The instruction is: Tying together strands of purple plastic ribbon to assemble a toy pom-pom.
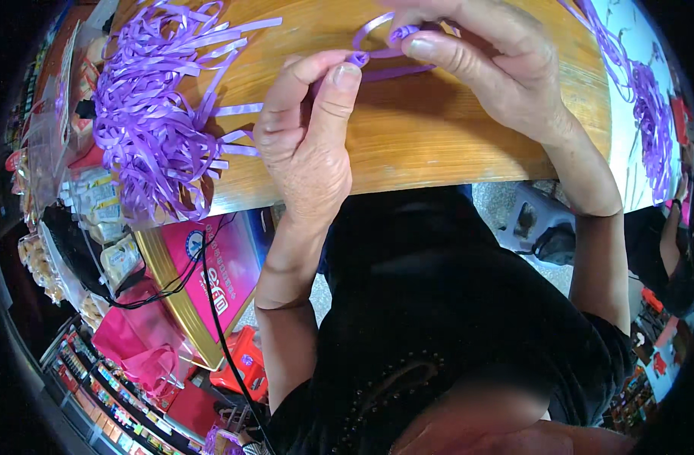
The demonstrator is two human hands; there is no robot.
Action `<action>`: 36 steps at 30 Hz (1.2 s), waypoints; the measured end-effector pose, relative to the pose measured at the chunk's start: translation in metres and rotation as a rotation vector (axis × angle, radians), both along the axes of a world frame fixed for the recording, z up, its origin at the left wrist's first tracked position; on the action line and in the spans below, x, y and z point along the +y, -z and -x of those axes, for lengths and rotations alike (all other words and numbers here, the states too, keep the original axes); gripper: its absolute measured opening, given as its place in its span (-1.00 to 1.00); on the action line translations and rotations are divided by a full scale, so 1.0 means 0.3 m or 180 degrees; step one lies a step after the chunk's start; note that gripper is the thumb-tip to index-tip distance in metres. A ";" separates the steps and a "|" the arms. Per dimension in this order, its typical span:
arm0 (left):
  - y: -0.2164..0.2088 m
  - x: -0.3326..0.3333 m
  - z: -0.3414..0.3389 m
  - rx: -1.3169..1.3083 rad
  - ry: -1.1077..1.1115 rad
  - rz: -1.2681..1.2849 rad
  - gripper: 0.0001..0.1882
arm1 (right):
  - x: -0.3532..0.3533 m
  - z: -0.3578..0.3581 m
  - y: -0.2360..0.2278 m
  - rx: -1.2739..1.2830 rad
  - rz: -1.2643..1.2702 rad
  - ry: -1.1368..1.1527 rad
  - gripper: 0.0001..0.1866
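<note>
My left hand (309, 148) is closed in a pinch, with a small rolled bit of purple ribbon (357, 58) between thumb and forefinger. To its right, my right hand (506, 72) pinches another rolled part of purple ribbon (403, 33). A loose loop of the same ribbon (398, 73) runs between the two hands, just above the wooden table (445, 148). The fingers of the right hand partly hide it. Left of my left hand lies a big tangled pile of cut purple ribbons (150, 114), some ends pointing toward that hand.
More purple ribbons (653, 114) hang over a white surface at the right. Packaged goods (100, 197) crowd the table's left side. A black cable (214, 296) dangles past a pink, gold-framed board (241, 262). A grey stool (523, 220) stands under the table; another person's arm (671, 227) shows far right.
</note>
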State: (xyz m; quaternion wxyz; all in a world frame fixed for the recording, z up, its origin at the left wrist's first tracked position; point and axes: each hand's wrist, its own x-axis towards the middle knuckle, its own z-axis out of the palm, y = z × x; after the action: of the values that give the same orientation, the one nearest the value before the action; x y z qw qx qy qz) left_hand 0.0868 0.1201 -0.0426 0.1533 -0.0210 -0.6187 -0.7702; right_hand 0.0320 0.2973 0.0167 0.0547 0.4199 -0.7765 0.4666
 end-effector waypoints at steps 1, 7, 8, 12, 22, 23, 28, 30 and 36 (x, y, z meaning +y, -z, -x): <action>0.001 -0.004 0.003 0.0029 0.0036 0.0044 -0.90 | -0.002 0.000 0.007 -0.0462 0.0197 0.0050 -0.63; -0.001 -0.002 0.002 0.0003 0.0064 -0.0104 -0.87 | -0.013 -0.005 0.023 -0.1288 0.0688 0.0191 -0.72; 0.001 -0.003 0.004 0.0002 0.0065 -0.0110 -0.87 | -0.014 -0.003 0.021 -0.1455 0.0582 0.0245 -0.76; 0.004 0.002 0.015 0.0069 0.0110 -0.0008 -0.86 | -0.054 0.155 0.192 0.0565 0.2038 -0.1494 -0.81; -0.003 0.022 0.024 0.0018 0.0077 -0.0141 -0.86 | -0.045 0.115 0.153 -0.0303 0.1535 -0.0603 -0.82; -0.004 0.023 0.026 0.0020 0.0082 -0.0147 -0.86 | -0.075 0.149 0.172 0.0900 0.2275 -0.1360 -0.82; 0.003 0.019 0.024 -0.0029 0.0026 -0.0246 -0.87 | -0.013 -0.014 0.000 -0.0955 0.0526 0.0333 -0.80; -0.003 0.023 0.026 -0.0023 0.0016 -0.0257 -0.87 | -0.013 -0.015 -0.005 -0.0874 0.0477 0.0361 -0.80; -0.006 0.026 0.030 0.0013 -0.0033 -0.0264 -0.82 | -0.016 -0.013 0.007 -0.0910 0.0566 0.0418 -0.80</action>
State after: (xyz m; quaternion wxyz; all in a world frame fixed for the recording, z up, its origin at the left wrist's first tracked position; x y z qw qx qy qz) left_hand 0.0777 0.1278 -0.0409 0.1593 -0.0130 -0.5860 -0.7944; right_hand 0.0358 0.2925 0.0147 0.0111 0.2911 -0.7578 0.5838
